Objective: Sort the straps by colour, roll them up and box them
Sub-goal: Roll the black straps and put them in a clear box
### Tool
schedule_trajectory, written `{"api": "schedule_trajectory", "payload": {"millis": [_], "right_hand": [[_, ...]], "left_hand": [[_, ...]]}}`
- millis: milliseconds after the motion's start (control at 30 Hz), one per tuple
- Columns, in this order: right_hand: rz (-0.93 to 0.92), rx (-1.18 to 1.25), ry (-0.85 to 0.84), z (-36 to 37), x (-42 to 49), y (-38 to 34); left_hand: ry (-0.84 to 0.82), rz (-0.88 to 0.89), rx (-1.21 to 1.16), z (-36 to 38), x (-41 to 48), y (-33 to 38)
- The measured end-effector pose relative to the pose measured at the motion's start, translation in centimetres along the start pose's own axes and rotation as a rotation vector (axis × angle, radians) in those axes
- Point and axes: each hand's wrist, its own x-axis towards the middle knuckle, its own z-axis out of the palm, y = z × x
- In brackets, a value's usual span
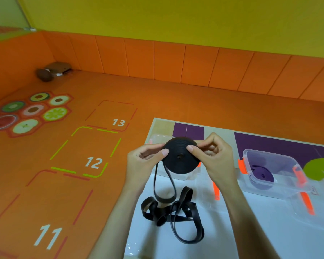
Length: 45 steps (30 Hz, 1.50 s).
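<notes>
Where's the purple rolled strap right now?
Head view, right side: the purple rolled strap lies inside the clear box with orange latches, just right of the right hand.

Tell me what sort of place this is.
Probably a children's play room or indoor play area: padded orange wall panels, with numbered hopscotch squares and fruit-slice hexagons printed on the orange floor.
</notes>
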Motion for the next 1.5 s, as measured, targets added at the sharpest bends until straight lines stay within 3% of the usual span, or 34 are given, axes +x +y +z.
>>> {"api": "schedule_trajectory", "payload": {"millis": [167, 500, 700, 1000, 1100, 1200, 1300, 1400, 1500], "right_hand": [[0.089, -0.076, -0.335, -1.0, 0.4, 0.0], [0.048, 0.043, -0.095, -0.3, -0.1, 0.7], [0.138, -0.147, -0.392, -0.8, 0.5, 0.8], [0.171, 0.031, -0.196, -0.2, 0.4, 1.5], [0.165, 0.047, -0.209, 0.5, -0.3, 1.9], [0.162, -0.055, -0.349, 0.5, -0.4, 2.3], [0.213, -0.217, -0.473, 0.0, 0.1, 2.4], [0.289, -0.105, -0.365, 0.0, 0.4, 2.0], [0.249, -0.085, -0.267, 0.1, 0.3, 2.1]], "left_hand": [[-0.061, 0.056, 0.108, -1.3, 0.4, 0.4], [-0.106, -0.079, -0.018, -1.1, 0.8, -0.8], [0.008, -0.053, 0.014, -1.1, 1.2, -0.8], [-0.031, -0.129, -0.146, -0.9, 0.7, -2.6], [0.069, -0.152, -0.233, -0.2, 0.2, -2.9], [0.105, -0.083, -0.122, -0.4, 0.2, -2.4], [0.016, 0.029, 0.05, -0.9, 0.3, -1.9], [-0.024, 0.037, 0.107, -0.7, 0.4, -1.9], [-0.063, -0.026, 0.06, -1.0, 0.6, -1.9]]}}
